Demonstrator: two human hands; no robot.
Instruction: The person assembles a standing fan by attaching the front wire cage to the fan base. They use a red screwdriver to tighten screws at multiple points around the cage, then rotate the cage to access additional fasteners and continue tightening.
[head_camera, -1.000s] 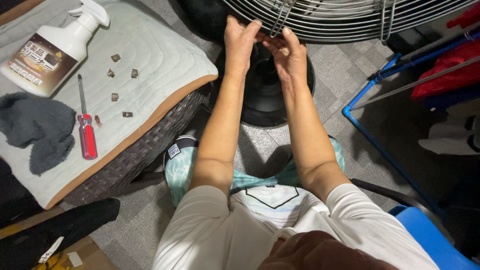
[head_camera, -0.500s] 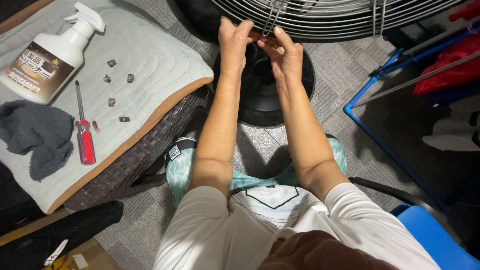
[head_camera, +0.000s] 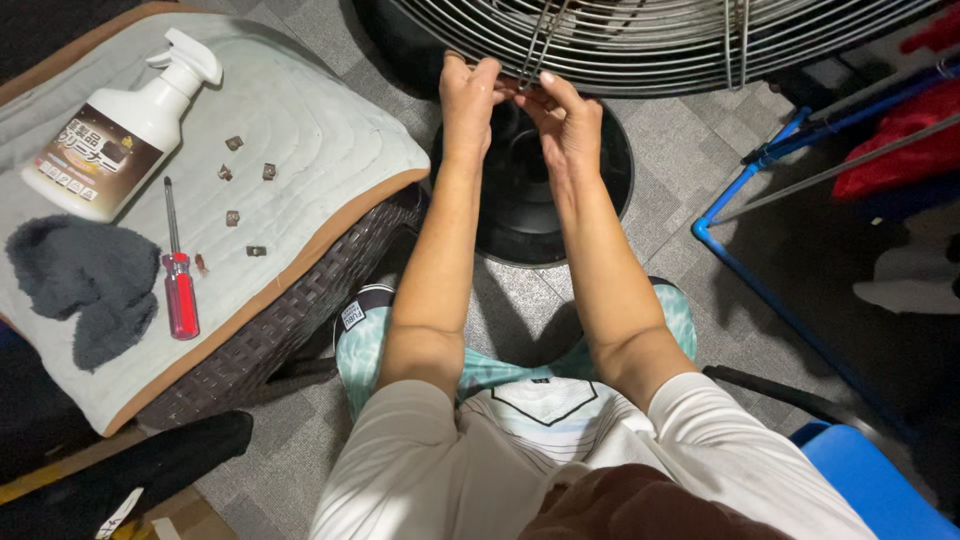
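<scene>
Head view: hands (head_camera: 520, 110) seemingly pinching fan grille (head_camera: 640, 40)

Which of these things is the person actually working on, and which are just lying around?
In hand:
- left hand and right hand, fingertips at the lower rim of the wire fan guard
- round black fan base beneath them

Lying about, untouched:
- red-handled screwdriver
- small metal clips
- white spray bottle
- grey cloth
- quilted mat
- blue rack

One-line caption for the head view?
Both hands, left and right, pinch a fan grille rim above its base.
</scene>
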